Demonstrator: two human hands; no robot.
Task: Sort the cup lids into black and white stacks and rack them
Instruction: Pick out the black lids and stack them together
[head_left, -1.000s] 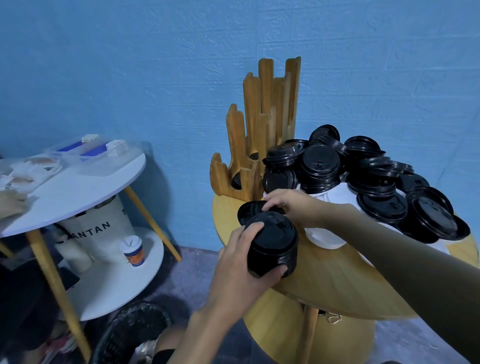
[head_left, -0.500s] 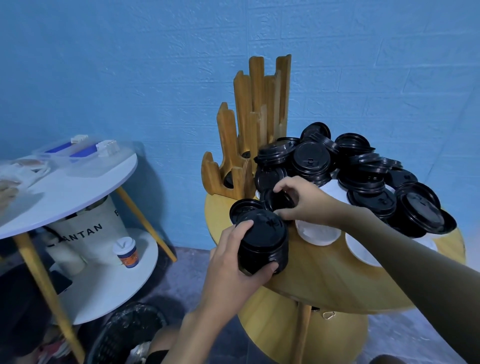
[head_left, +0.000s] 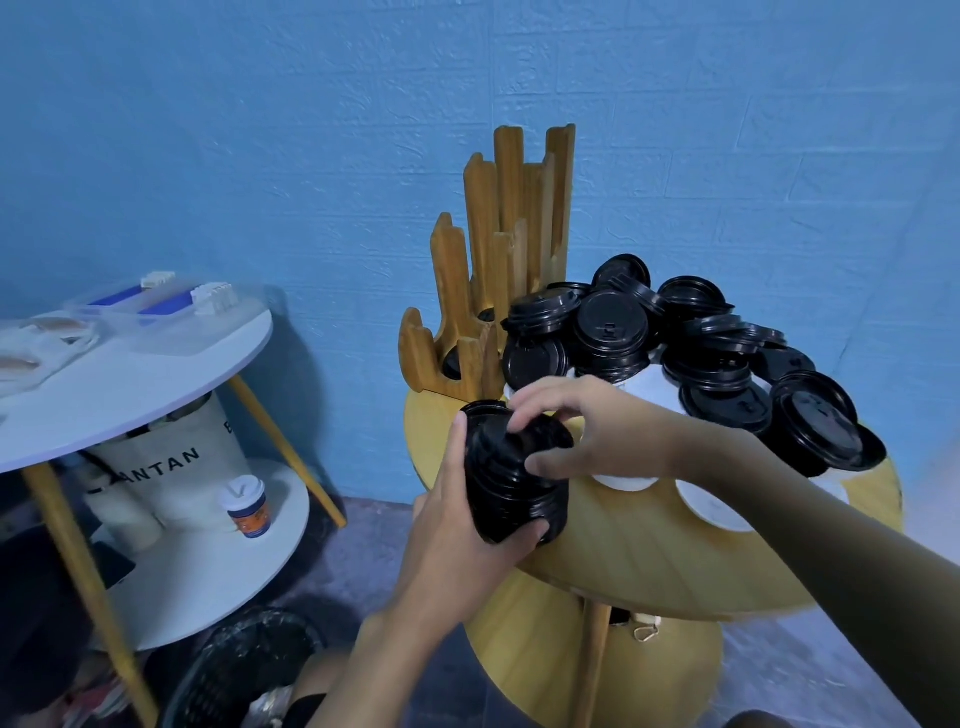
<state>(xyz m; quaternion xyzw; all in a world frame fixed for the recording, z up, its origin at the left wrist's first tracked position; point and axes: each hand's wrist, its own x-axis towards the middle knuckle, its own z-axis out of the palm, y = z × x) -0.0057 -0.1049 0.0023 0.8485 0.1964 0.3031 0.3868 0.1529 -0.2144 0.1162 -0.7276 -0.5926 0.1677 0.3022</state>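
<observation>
Noted black lid stack tilted at near-left edge of wooden tabletop, clamped from the side in left hand — thumb up top, fingers beneath. Found right hand curled over its upper end, fingertips and thumb pinching the top lid. Recorded loose black lids heaped behind, white lids underneath and beside; wooden rack just beyond stack. Logged white side table, paper cup, blue wall.
</observation>
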